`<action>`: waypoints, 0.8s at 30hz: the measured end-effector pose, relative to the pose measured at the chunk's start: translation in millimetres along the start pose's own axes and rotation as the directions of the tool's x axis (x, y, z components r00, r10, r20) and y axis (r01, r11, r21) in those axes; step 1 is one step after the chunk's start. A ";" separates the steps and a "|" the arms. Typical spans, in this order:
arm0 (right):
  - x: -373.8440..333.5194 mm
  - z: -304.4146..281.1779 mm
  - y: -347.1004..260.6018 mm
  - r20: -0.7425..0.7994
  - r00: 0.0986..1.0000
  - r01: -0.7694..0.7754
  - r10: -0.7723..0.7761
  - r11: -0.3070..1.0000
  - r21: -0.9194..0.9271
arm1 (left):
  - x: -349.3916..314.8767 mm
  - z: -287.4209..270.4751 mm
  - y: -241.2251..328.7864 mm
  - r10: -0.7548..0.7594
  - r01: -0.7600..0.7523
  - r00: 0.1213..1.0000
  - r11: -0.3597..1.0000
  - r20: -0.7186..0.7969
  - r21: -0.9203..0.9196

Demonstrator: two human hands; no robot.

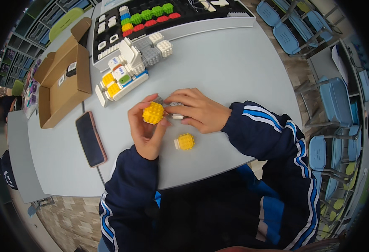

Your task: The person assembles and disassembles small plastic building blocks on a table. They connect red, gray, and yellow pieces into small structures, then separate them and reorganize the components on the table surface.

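Observation:
In my left hand, the thumb and fingers are closed round a yellow studded building block. Just to its right, the bent fingers of my right hand grip a grey studded block, partly covered by those fingers. Whether the grey piece is joined to the yellow one I cannot tell. Closer to me on the table lies another yellow block with a white piece on its left side. Beyond my hands stands a built model of white, grey, yellow and blue blocks.
A black-lined tray holds green, red, yellow and white blocks at the back. To the left are an open cardboard box and a dark-screened phone. Blue chairs stand right of the grey table. Another person is at far left.

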State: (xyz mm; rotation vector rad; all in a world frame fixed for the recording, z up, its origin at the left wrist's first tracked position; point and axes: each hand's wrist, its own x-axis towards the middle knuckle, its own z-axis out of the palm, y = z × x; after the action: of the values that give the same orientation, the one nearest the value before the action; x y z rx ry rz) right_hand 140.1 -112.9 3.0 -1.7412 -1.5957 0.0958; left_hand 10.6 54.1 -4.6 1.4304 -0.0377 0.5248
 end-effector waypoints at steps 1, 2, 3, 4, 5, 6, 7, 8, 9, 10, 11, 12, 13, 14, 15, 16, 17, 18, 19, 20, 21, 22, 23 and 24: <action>-3.3 1.2 1.3 0.041 0.999 0.024 -0.022 0.998 -0.056 | 0.0 4.7 3.1 -0.022 0.022 1.000 1.000 -0.022 0.019; -5.5 -0.7 3.5 0.012 1.000 -0.012 0.012 1.000 -0.026 | -0.1 4.4 3.4 -0.032 0.032 0.999 0.999 -0.001 0.038; -8.6 -3.6 5.3 -0.017 0.999 -0.048 0.048 0.999 0.004 | -0.5 3.1 3.3 -0.042 0.041 0.999 0.998 0.020 0.057; -11.1 -5.7 6.2 -0.046 0.995 -0.085 0.086 0.996 0.034 | -1.2 1.7 2.8 -0.054 0.050 0.998 0.996 0.044 0.075; -10.2 -7.2 4.8 -0.063 0.991 -0.111 0.118 0.988 0.104 | -2.0 -2.2 3.2 -0.043 0.032 0.995 0.993 0.092 0.112; -9.8 -8.4 2.3 -0.080 0.985 -0.136 0.152 0.975 0.173 | -4.4 -6.5 3.2 -0.034 0.013 0.989 0.989 0.142 0.146; -9.9 -8.5 1.3 -0.095 0.978 -0.159 0.187 0.957 0.242 | -5.1 -8.8 3.3 -0.027 -0.008 0.981 0.984 0.193 0.179; -10.1 -7.5 2.0 -0.103 0.979 -0.145 0.175 0.959 0.244 | -4.7 -8.2 3.5 -0.015 -0.032 0.979 0.974 0.205 0.222; -9.8 -5.9 2.6 -0.111 0.980 -0.131 0.162 0.960 0.246 | -4.2 -6.5 4.7 -0.003 -0.056 0.976 0.962 0.217 0.266; -9.7 -4.3 3.1 -0.119 0.981 -0.116 0.150 0.961 0.249 | -3.9 -5.0 5.4 0.008 -0.081 0.973 0.948 0.230 0.309; -11.2 -3.8 3.8 -0.127 0.980 -0.115 0.151 0.960 0.256 | -4.9 -2.7 3.4 0.035 -0.102 0.981 0.931 0.193 0.351; -12.1 -4.3 4.6 -0.134 0.979 -0.112 0.152 0.958 0.263 | -5.1 -2.0 3.1 0.023 -0.107 0.979 0.902 0.201 0.419; -12.7 -4.5 5.2 -0.141 0.978 -0.109 0.152 0.956 0.272 | -4.6 -1.6 4.2 0.010 -0.112 0.978 0.867 0.208 0.486; -13.0 -4.4 5.8 -0.146 0.976 -0.121 0.164 0.957 0.264 | -3.7 -1.1 5.3 -0.002 -0.119 0.977 0.826 0.215 0.551; -13.1 -4.2 6.2 -0.150 0.973 -0.133 0.175 0.958 0.256 | -1.9 -0.3 6.5 -0.014 -0.141 0.972 0.761 0.234 0.633; -13.4 -3.3 6.5 -0.153 0.971 -0.144 0.185 0.958 0.248 | 0.6 0.8 7.7 -0.028 -0.164 0.967 0.688 0.252 0.707; -12.5 -3.5 6.5 -0.167 0.968 -0.143 0.187 0.959 0.244 | 3.3 1.6 9.4 -0.039 -0.190 0.963 0.606 0.268 0.772; -11.9 -3.4 6.4 -0.181 0.965 -0.143 0.189 0.960 0.240 | 4.7 1.8 10.7 -0.039 -0.199 0.962 0.577 0.270 0.792; -11.8 -2.7 6.0 -0.194 0.962 -0.143 0.191 0.961 0.235 | 5.6 2.0 11.7 -0.038 -0.208 0.962 0.547 0.272 0.811; -11.1 -2.2 6.3 -0.197 0.962 -0.143 0.189 0.963 0.226 | 6.8 2.2 12.4 -0.034 -0.219 0.961 0.515 0.274 0.829; -10.8 -1.6 6.7 -0.199 0.962 -0.143 0.188 0.965 0.218 | 7.1 2.7 12.2 -0.005 -0.240 0.961 0.493 0.278 0.837; -10.6 -1.6 6.8 -0.202 0.961 -0.144 0.187 0.967 0.208 | 7.2 3.6 11.8 0.025 -0.261 0.959 0.470 0.283 0.843; -10.2 -2.4 6.4 -0.196 0.966 -0.131 0.171 0.971 0.199 | 7.4 4.3 11.8 0.055 -0.281 0.956 0.446 0.288 0.849; -10.4 -3.7 5.4 -0.191 0.969 -0.119 0.156 0.975 0.190 | 7.5 5.5 12.2 0.061 -0.273 0.960 0.440 0.275 0.856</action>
State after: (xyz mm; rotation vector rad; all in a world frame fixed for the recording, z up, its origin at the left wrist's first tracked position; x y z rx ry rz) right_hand 144.2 -123.4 -1.8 -1.6641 -1.2779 0.1182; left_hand 14.3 51.9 10.1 2.5750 -0.0783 0.5850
